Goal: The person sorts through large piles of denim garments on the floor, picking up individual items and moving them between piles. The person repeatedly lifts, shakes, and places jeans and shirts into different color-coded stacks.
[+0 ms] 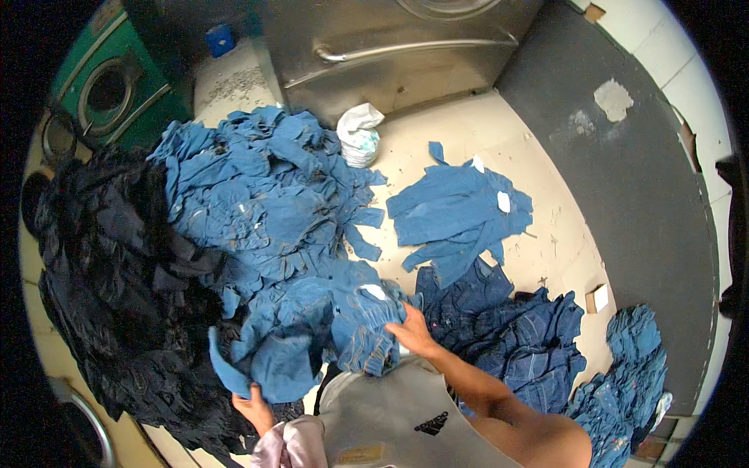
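Observation:
A light blue denim garment (289, 359) hangs in front of me, spread between my two hands. It has a gathered, stitched band and a white label or patch near my right hand. My left hand (253, 409) is closed on its lower left part. My right hand (413, 331) grips it by the gathered band, fingers partly hidden by the cloth. Directly beyond it rises a large heap of light blue denim clothes (265, 187), so close that the cloth seems to merge. Whether the garment touches the heap I cannot tell.
Black clothes (125, 296) form a big pile on the left. Right of me lie dark blue denim (507, 335) and a patterned blue bundle (624, 390). A flat blue garment (460, 210) and white sack (360, 136) rest on the floor, before a metal machine (406, 70).

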Demonstrator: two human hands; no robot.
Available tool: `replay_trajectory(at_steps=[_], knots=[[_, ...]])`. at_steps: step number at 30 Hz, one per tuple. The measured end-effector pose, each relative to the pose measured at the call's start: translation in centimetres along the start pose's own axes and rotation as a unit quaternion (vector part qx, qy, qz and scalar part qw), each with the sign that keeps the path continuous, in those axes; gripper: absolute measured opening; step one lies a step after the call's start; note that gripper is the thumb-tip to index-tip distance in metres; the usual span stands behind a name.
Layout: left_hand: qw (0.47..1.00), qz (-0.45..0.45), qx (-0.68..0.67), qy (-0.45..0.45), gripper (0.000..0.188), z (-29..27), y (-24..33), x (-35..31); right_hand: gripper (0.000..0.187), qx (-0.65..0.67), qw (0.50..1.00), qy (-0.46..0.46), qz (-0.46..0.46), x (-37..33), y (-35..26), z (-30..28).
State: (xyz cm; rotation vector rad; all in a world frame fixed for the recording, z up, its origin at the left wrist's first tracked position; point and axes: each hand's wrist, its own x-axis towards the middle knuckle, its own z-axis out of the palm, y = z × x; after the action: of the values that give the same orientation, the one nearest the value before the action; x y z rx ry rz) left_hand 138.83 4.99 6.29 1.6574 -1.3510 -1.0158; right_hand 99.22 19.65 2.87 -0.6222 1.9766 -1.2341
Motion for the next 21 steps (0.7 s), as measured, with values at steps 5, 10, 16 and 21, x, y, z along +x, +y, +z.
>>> replay_trajectory(at_steps=[5, 10, 16, 21], knots=[[0.995, 0.061, 0.083, 0.013, 0.034, 5.8, 6.5, 4.7, 0.047, 0.095, 0.995, 0.000, -0.013, 8.2, -3.0, -9.1], [0.994, 0.067, 0.089, -0.018, 0.037, 12.5, 8.3, 5.6, 0.038, 0.099, 0.993, 0.040, -0.059, 14.4, -2.8, -25.5], [0.989, 0.067, 0.124, -0.055, 0.037, 15.5, 7.0, 6.5, 0.054, -0.068, 0.968, 0.241, 0.016, 24.2, 3.6, -50.0], [0.998, 0.025, 0.040, -0.039, 0.038, 16.2, 4.0, 5.9, 0.047, -0.279, 0.751, 0.566, 0.194, 23.1, 16.9, -55.7]])
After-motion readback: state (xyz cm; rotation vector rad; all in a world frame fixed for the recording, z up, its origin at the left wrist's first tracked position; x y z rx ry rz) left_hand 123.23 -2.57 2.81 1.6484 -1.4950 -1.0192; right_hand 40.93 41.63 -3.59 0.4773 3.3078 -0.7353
